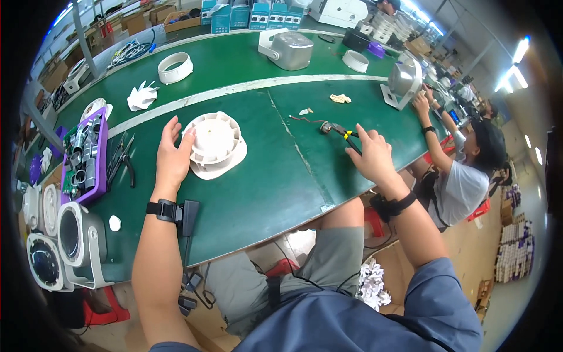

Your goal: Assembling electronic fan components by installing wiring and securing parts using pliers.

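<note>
My left hand (173, 157) is beside a white round fan housing (213, 138) with radial ribs and a flat base. Its fingers are stretched and apart, and the thumb is at the housing's rim. On the right, my right hand (375, 157) has its thumb and fingers around the dark handles of a pair of pliers (340, 130) with yellow marks. The pliers' jaws are at a small metal motor-like part (325, 128), from which a thin red wire (302, 119) runs left. Near the wire lies a small pale scrap (306, 111).
A purple tray (101, 170) of metal cylinders and hand tools (122, 159) are at left, above white-framed speaker-like units (73, 234). A white fan wheel (142, 96), ring (175, 68) and metal housing (287, 50) stand farther back. Another person (463, 182) sits at right.
</note>
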Tool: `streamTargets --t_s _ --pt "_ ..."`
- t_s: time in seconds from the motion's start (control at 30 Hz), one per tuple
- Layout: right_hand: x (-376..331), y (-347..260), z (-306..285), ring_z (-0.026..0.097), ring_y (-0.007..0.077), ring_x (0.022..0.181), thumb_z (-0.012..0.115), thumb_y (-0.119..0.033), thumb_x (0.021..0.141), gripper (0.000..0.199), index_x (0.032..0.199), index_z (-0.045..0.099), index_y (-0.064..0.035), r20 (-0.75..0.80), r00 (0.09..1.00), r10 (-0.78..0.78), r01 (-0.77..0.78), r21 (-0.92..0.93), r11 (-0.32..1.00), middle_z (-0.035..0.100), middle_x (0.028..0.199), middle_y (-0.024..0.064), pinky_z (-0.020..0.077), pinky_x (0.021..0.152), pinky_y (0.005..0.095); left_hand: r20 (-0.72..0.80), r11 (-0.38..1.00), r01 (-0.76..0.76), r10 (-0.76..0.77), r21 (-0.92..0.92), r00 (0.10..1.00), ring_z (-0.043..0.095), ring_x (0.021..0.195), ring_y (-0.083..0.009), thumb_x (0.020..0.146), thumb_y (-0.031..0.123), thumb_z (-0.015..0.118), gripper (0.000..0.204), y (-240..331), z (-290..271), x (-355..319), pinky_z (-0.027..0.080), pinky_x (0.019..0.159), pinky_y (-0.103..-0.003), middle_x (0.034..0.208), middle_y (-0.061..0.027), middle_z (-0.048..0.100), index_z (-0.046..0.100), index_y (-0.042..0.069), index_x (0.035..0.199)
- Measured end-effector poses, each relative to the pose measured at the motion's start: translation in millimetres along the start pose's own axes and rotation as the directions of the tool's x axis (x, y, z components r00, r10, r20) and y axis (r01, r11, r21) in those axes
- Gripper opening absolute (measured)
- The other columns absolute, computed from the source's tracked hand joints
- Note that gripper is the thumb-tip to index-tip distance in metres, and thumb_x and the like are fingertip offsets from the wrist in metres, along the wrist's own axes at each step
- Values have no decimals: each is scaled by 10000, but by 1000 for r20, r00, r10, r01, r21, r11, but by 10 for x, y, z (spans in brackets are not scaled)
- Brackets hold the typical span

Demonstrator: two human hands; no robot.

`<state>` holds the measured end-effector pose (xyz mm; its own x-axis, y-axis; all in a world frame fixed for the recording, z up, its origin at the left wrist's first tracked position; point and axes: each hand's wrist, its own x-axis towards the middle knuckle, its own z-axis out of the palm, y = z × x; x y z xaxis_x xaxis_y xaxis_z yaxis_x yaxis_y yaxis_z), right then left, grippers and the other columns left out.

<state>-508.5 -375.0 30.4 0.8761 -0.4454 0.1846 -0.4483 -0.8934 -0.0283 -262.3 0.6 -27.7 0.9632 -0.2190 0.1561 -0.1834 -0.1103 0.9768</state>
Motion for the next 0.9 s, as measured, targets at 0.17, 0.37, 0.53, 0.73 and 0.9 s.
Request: streamTargets --t_s 0.17,0.37,0.53,0.73,0.9 --pt "1 155 87 605 358 1098 741 -333 879 691 1470 518 -53 -114 991 68 -77 -77 994 617 1124 168 491 913 493 32 956 -68 61 285 998 518 1383 -346 1024 388 595 603 43 45 -27 414 1130 -398 1480 -252 530 473 33 1495" --pt "118 -173 8 600 126 771 694 -263 942 531 1362 603 49 173 984 -40 -98 715 692 658 917 48 519 741 296 13 973 -98 97 211 995 510 1388 -344 1032 369 583 563 54 1 4 407 1137 -407 1476 -240 535 490 29 1471" --pt "438 -251 138 692 231 821 702 -322 894 475 1230 703 13 334 941 58 -252 577 777 717 869 151 540 781 379 32 958 -124 120 257 992 472 1413 -345 1000 340 636 598 122 -19 -30 383 1158 -425 1489 -228 518 469 32 1484" --pt "425 -157 143 696 213 832 703 -320 907 452 1198 701 26 194 980 48 -157 595 788 735 917 132 545 767 361 263 770 -373 272 518 926 284 1499 -410 748 384 878 1041 273 78 -206 285 1218 -481 1607 -248 329 323 77 1574" --pt "627 -683 268 552 67 757 682 -308 968 420 1275 656 -23 411 912 -19 -392 882 262 636 903 -17 445 628 238 337 779 -354 195 518 921 252 1507 -421 693 376 916 1130 234 114 -232 270 1226 -493 1635 -248 264 292 83 1588"
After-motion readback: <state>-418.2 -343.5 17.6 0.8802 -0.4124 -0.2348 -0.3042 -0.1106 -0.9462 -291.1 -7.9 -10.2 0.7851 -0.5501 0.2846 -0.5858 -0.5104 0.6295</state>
